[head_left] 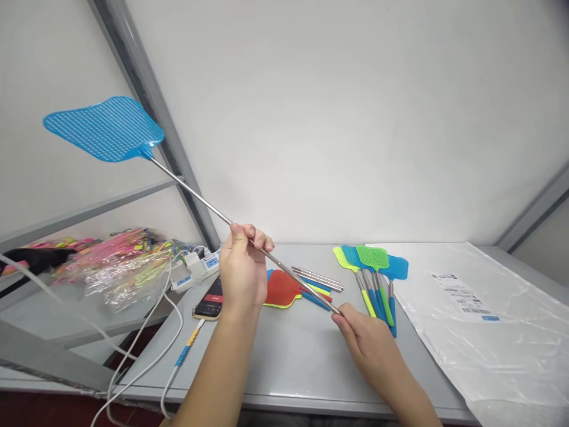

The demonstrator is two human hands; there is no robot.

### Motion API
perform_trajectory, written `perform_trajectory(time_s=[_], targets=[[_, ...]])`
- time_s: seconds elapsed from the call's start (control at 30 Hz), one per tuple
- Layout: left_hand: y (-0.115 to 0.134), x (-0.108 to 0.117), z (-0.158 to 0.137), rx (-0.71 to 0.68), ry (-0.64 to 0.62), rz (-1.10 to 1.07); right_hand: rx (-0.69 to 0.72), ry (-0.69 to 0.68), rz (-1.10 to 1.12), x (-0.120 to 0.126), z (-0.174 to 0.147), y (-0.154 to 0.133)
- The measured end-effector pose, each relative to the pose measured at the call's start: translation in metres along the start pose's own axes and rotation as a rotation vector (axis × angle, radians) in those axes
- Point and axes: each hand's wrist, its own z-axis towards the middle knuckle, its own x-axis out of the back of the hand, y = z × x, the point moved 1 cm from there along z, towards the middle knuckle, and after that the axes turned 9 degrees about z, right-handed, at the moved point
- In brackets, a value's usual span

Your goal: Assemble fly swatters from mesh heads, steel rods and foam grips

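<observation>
A fly swatter with a blue mesh head and a long, thin metal rod slants across the view, its head raised at the upper left. My left hand has its fingers closed round the middle of the rod. At the rod's lower end, my right hand is closed; any handle there is hidden inside it. Behind the rod lie a red swatter head and coloured handles, with metal rods beside them. Several more swatters with green, blue and yellow heads, such as a green one, lie fanned out beyond my right hand.
On the right is a white plastic bag with a printed label. A phone, a power strip and white cables occupy the left side. Bagged colourful items sit on a shelf behind a grey metal frame.
</observation>
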Motion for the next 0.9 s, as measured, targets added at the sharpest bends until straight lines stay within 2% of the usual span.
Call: perform_trajectory(time_s=[0.3, 0.43, 0.53, 0.7, 0.8, 0.9], targets=[[0.041, -0.009, 0.033, -0.083, 0.018, -0.030, 0.018, 0.041, 0.004, 0.008, -0.006, 0.008], [0.032, -0.008, 0.032, -0.065, 0.029, -0.075, -0.013, 0.021, -0.006, 0.010, -0.008, 0.021], [0.003, -0.007, 0.006, -0.078, 0.052, -0.016, -0.048, -0.009, -0.002, 0.010, -0.004, 0.021], [-0.055, -0.009, -0.066, 0.238, -0.118, 0.192, -0.012, -0.042, 0.041, 0.007, 0.007, 0.004], [-0.063, -0.011, -0.088, 0.257, -0.144, 0.224, 0.015, -0.001, -0.010, 0.005, 0.011, -0.002], [-0.051, -0.014, -0.087, 0.192, -0.138, 0.223, 0.066, 0.050, -0.027, 0.005, 0.011, -0.006]])
